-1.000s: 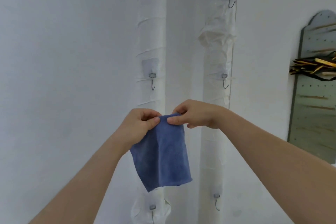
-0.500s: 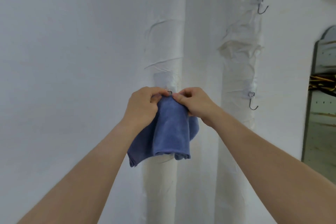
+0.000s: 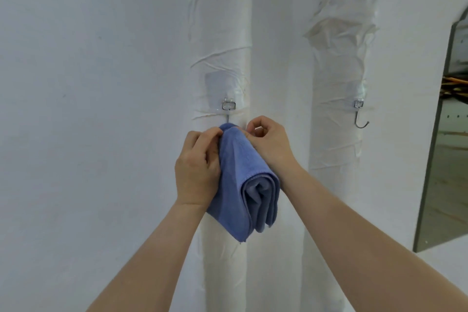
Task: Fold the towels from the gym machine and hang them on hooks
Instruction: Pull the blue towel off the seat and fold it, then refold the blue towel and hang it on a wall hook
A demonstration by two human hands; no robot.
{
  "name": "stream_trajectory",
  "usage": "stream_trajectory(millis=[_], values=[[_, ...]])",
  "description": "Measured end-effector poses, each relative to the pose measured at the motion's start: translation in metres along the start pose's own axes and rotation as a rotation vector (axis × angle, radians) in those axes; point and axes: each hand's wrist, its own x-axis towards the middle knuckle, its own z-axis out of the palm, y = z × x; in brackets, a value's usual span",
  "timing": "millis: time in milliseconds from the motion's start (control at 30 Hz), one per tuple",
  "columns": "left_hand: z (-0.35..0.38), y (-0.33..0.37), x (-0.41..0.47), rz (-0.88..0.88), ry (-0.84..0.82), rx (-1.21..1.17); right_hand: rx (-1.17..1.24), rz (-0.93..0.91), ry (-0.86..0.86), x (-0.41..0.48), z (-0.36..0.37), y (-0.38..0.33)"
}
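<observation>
The folded blue towel [image 3: 240, 180] hangs against the left pillar [image 3: 222, 33], its bunched top at the hook [image 3: 229, 106]; whether it is caught there is hidden. The left hand [image 3: 197, 167] and the right hand [image 3: 268, 144] pinch its top from either side. A second hook [image 3: 359, 114] is on the right pillar [image 3: 336, 185].

Bright, even, soft light — faint shadows, sharp focus, edges slightly bowed.
</observation>
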Motion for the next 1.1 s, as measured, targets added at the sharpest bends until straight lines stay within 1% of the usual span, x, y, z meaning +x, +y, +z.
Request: stream_trajectory(millis=[100, 200, 267, 333, 433, 500, 633, 733, 833, 933, 1033, 1067, 1100], values=[[-0.001, 0.007, -0.004, -0.117, -0.027, -0.05, -0.029, -0.004, 0.052, -0.01, 0.001, 0.002], [-0.007, 0.011, -0.011, -0.192, -0.096, -0.046, 0.009, 0.022, -0.001, -0.023, -0.001, 0.001], [-0.015, 0.01, -0.015, -0.16, -0.159, 0.018, 0.114, 0.05, -0.082, -0.034, -0.005, 0.0], [-0.027, 0.01, -0.017, -0.145, -0.204, 0.068, 0.175, 0.061, -0.121, -0.046, -0.01, 0.001], [-0.049, 0.019, -0.019, -0.268, -0.21, -0.084, 0.099, 0.061, -0.132, -0.06, -0.022, 0.006], [-0.06, 0.024, -0.03, -0.341, -0.182, -0.176, 0.051, 0.101, -0.16, -0.068, -0.029, 0.012], [-0.071, 0.027, -0.069, -0.456, -0.185, -0.196, 0.016, 0.192, -0.138, -0.088, -0.043, 0.02], [-0.075, 0.031, -0.103, -0.552, -0.256, -0.193, 0.01, 0.25, -0.139, -0.11, -0.056, 0.024], [-0.073, 0.039, -0.142, -0.618, -0.413, -0.149, -0.057, 0.299, -0.168, -0.137, -0.071, 0.032], [-0.067, 0.052, -0.188, -0.646, -0.567, -0.119, -0.185, 0.387, -0.281, -0.171, -0.091, 0.052], [-0.062, 0.07, -0.234, -0.657, -0.613, -0.105, -0.332, 0.525, -0.49, -0.219, -0.113, 0.085], [-0.061, 0.077, -0.252, -0.673, -0.664, -0.093, -0.39, 0.578, -0.566, -0.238, -0.121, 0.098], [-0.059, 0.087, -0.271, -0.686, -0.766, -0.078, -0.44, 0.623, -0.627, -0.258, -0.129, 0.11]])
